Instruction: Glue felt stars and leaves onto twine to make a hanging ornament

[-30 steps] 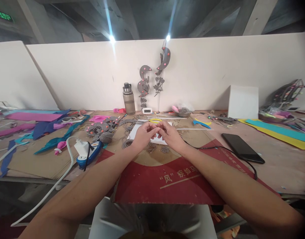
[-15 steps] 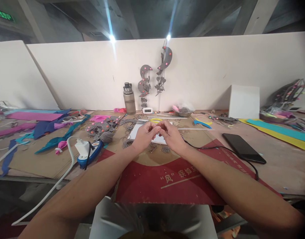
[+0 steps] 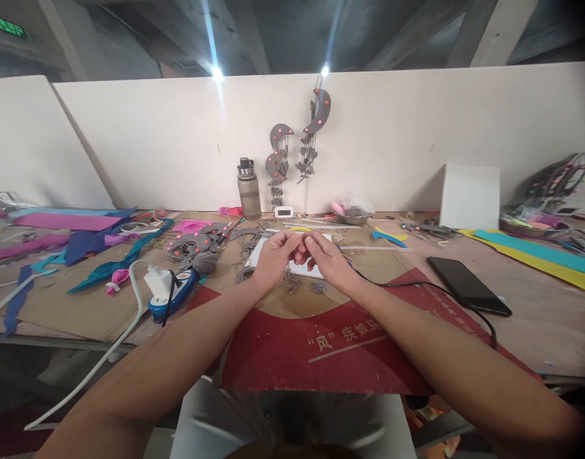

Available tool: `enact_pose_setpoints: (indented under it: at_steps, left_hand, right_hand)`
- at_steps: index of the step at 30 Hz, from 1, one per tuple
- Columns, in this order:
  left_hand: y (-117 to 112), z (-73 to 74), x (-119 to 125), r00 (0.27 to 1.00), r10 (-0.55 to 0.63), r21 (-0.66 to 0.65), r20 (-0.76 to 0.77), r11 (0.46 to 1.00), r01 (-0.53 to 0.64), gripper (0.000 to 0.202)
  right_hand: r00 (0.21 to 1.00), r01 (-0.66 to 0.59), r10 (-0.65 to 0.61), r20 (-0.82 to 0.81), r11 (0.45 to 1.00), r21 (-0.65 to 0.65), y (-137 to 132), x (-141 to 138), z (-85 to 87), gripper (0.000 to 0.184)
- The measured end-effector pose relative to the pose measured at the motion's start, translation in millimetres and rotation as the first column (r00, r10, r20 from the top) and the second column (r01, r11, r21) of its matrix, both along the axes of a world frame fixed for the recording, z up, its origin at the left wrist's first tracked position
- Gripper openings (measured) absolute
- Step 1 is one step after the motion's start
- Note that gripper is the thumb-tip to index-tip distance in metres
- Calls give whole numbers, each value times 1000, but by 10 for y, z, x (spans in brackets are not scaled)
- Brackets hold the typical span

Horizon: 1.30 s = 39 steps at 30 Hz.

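My left hand point(image 3: 273, 260) and my right hand point(image 3: 327, 260) meet above the middle of the table, fingertips pinched together. Whatever they pinch is too small to make out. Under them lies a white sheet point(image 3: 302, 266) on the brown cardboard. Small grey cut-out pieces point(image 3: 317, 287) lie just in front of my right hand. A heap of grey shapes with pink dots point(image 3: 197, 245) sits to the left of my left hand.
A red cardboard sheet point(image 3: 331, 347) covers the near edge. A black phone point(image 3: 468, 294) with a cable lies right. A blue glue gun and white plug point(image 3: 166, 290) lie left. A water bottle point(image 3: 248, 189) and grey hanging ornaments point(image 3: 296, 150) stand at the white wall. Coloured felt strips point(image 3: 82, 236) lie far left.
Both hands stay pinched together and have shifted very slightly. Nothing else on the table has moved.
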State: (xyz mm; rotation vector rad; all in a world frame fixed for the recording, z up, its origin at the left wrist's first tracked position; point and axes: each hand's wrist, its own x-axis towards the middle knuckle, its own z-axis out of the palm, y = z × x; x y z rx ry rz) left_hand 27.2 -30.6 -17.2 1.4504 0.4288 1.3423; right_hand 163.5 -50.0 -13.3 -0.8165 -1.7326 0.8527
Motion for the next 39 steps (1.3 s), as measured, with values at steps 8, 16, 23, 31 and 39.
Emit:
enact_pose_setpoints:
  at_steps: [8,16,23,31,39]
  left_hand:
    - [28,-30,-9,992,97,72,-83,993,-91,26]
    - [2,-9,-16,977,172,107,-125,981,-159,24]
    - [-6,-6,-10,979,163,78,-125,985,-154,26]
    - [-36,-11,-3,969,174,72,-175,984,-163,25]
    - [-27,-4,3,971,151,69,-186,988,-140,26]
  right_hand:
    - [988,77,-91,127,991,107,15,28,-22,33]
    - [974,97,-128,186,981,165,4,40,-11,33]
    - [967,125,-161,196,975,181,-8,32,-6,32]
    - [957,143,-192,218,964,223,-5,30,-35,32]
    - [954,158,-216,207,951,265,12,44,-53,32]
